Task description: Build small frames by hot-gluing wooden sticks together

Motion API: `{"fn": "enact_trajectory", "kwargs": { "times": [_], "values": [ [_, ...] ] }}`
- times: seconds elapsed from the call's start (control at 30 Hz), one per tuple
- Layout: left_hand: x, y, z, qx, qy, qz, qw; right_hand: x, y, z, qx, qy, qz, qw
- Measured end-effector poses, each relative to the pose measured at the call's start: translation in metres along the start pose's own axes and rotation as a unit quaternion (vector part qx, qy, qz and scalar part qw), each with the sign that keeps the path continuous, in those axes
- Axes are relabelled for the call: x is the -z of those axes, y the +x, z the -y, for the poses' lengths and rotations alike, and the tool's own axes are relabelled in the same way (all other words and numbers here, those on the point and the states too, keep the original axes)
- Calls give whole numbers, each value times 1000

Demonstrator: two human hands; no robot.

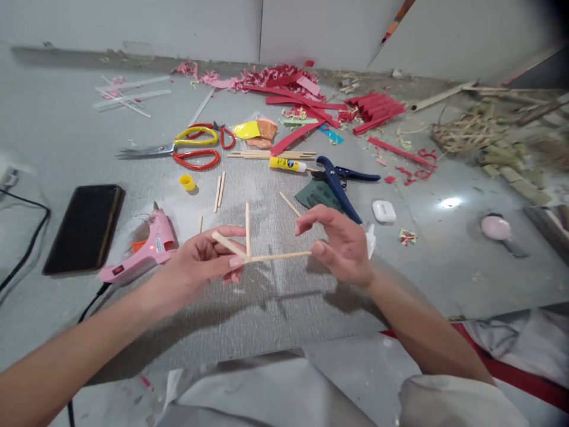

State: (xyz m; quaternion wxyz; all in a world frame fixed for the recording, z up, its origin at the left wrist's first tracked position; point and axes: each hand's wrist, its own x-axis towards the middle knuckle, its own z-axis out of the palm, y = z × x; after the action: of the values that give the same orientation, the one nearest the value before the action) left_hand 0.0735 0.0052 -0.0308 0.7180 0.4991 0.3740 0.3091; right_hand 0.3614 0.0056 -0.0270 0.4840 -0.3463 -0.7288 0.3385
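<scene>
My left hand (207, 255) pinches a small frame of wooden sticks (280, 256) at the corner where three sticks meet. One stick stands upright, a second slants up to the left, and a third runs level to the right. Beside the far end of that level stick is my right hand (342, 243), its thumb and curved forefinger apart. The stick's tip reaches the thumb; whether they touch, I cannot tell. Left of my left hand lies a pink glue gun (144, 246). Two short loose sticks (219, 192) rest beyond the frame.
Scissors (191, 148), a glue stick (287, 164), blue-handled cutters (335, 184) and thin sticks lie farther back. A phone (84, 228) is at left, a white earbud case (383, 211) at right. Red paper strips (306, 101) litter the back. The glue gun's cord (93, 302) runs toward the front edge.
</scene>
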Motion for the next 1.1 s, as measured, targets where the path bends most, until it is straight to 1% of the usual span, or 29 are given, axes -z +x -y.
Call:
{"fn": "enact_trajectory", "kwargs": {
  "times": [0.1,0.23,0.37,0.6,0.7,0.83,0.97,1.03,1.1],
  "values": [
    [-5,-1,-3,29,-89,-8,996,-2,2,4,44,-32,37,998],
    [-10,-3,-8,62,-164,-16,984,-5,5,6,90,-76,44,992],
    [-11,-5,-9,81,-202,-26,976,-8,7,5,112,-84,36,989],
    [-12,-4,-9,74,-216,-23,973,-10,7,5,117,-90,27,989],
    [-11,-5,-10,71,-196,-20,978,-9,7,5,103,-82,24,991],
    [-8,-6,-11,51,-113,-11,992,-10,6,5,67,-42,18,997],
    [-4,-4,-9,-4,-29,-2,1000,-12,2,6,13,6,19,1000],
    [-2,-2,-7,-32,12,7,999,-13,0,7,-22,34,17,999],
    [-1,0,-5,-72,79,6,994,-15,-1,8,-58,62,16,996]
  ]
}}
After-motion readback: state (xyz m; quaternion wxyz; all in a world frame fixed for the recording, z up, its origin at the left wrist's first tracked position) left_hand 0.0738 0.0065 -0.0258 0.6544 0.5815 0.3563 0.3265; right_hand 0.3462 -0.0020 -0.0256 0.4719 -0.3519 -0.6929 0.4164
